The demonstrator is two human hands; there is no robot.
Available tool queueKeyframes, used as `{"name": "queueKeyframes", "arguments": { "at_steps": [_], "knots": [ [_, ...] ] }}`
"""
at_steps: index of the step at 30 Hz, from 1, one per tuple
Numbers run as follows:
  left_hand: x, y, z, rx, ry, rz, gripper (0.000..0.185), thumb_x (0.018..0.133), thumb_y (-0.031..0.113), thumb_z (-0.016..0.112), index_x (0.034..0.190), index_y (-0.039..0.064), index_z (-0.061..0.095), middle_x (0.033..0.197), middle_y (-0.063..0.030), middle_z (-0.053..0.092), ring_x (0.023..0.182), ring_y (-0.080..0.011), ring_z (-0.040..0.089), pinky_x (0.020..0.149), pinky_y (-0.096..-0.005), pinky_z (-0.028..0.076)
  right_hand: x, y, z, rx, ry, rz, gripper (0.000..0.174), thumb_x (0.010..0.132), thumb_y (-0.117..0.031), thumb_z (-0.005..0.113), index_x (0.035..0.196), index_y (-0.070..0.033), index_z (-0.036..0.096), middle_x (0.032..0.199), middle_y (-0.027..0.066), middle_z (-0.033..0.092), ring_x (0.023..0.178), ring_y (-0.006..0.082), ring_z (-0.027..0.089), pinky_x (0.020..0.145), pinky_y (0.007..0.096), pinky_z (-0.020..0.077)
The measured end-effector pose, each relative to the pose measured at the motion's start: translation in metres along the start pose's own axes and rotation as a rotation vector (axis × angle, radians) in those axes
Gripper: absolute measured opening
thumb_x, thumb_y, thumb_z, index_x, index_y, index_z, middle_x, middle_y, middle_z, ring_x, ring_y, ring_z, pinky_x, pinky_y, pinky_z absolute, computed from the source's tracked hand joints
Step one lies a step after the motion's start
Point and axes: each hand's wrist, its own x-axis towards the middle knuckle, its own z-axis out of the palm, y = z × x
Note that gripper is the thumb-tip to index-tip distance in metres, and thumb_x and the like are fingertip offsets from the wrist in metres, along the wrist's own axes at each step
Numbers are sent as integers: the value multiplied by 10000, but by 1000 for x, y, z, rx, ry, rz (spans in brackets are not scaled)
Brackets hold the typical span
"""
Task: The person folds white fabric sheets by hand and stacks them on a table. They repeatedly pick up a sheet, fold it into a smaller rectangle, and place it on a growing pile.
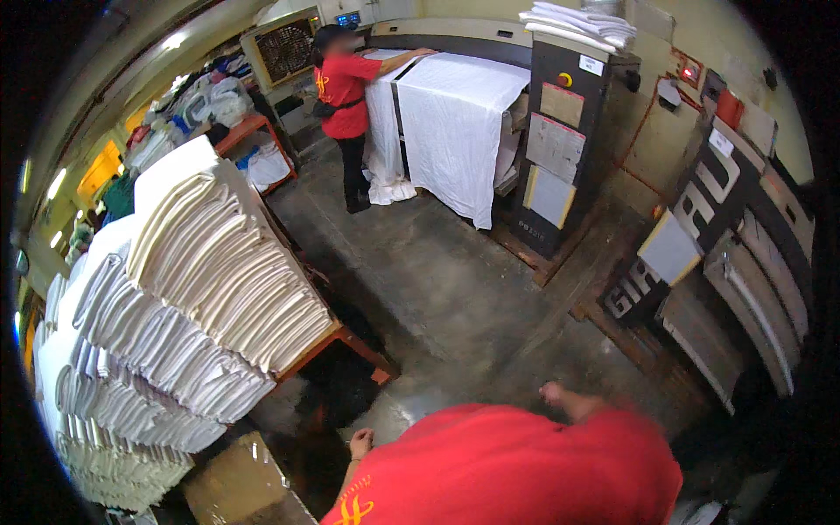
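Note:
My left hand point(361, 443) hangs beside my red shirt at the bottom of the head view, its fingers curled in, with nothing seen in it. On the other side of my body, my right hand point(552, 394) is held out over the floor. It is small and blurred, so its fingers are unclear; no object shows in it. Tall stacks of folded white and cream cloth point(216, 262) stand on a table to the left. Ahead, a large white sheet point(453, 118) drapes over the front of a flatwork ironer, away from both hands.
A co-worker in a red shirt point(348, 92) stands at the ironer with arms on the sheet. A dark machine column point(558, 131) bears folded white cloths point(577, 26). Another machine point(709, 203) stands at right. An orange-framed rack point(244, 131) holds bagged textiles. Concrete floor point(446, 282) lies between.

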Motion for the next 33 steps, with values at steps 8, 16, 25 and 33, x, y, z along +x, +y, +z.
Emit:
{"name": "queueKeyframes", "arguments": {
  "at_steps": [8, 16, 25, 33],
  "knots": [
    [25, -1, 22, 508, -263, -489, 301, 913, 325, 683, 1019, 43, 702, 894, -57, 658, 749, -151, 588, 650, -312, 480, -20, -8, -23, 823, -75, 453, 268, 929, -335, 560, 939, -96, 679, 855, 114, 683, 775, 263, 670, 655, 423, 526],
    [210, 115, 126, 669, -502, -403, 332, 929, 371, 651, 1024, 57, 699, 855, -39, 646, 712, -142, 570, 606, -323, 461, 114, 1, -148, 930, 20, 448, 283, 950, -343, 559, 955, -85, 677, 858, 106, 683, 752, 225, 664, 628, 396, 521],
    [397, 428, 312, -122, -370, 299, 340, 961, 401, 607, 1044, 77, 662, 766, 10, 575, 699, -108, 536, 625, -287, 443, 282, 23, -348, 840, 101, 417, 302, 974, -351, 558, 974, -73, 675, 862, 97, 682, 726, 183, 658, 598, 367, 516],
    [456, 366, 238, 246, -386, 140, 348, 963, 387, 598, 1028, 50, 656, 791, -18, 612, 716, -122, 565, 669, -287, 473, 485, -78, -480, 1092, 95, 95, 309, 978, -292, 609, 1206, -84, 595, 949, 5, 640, 757, 119, 618, 600, 277, 501]
  ]
}}
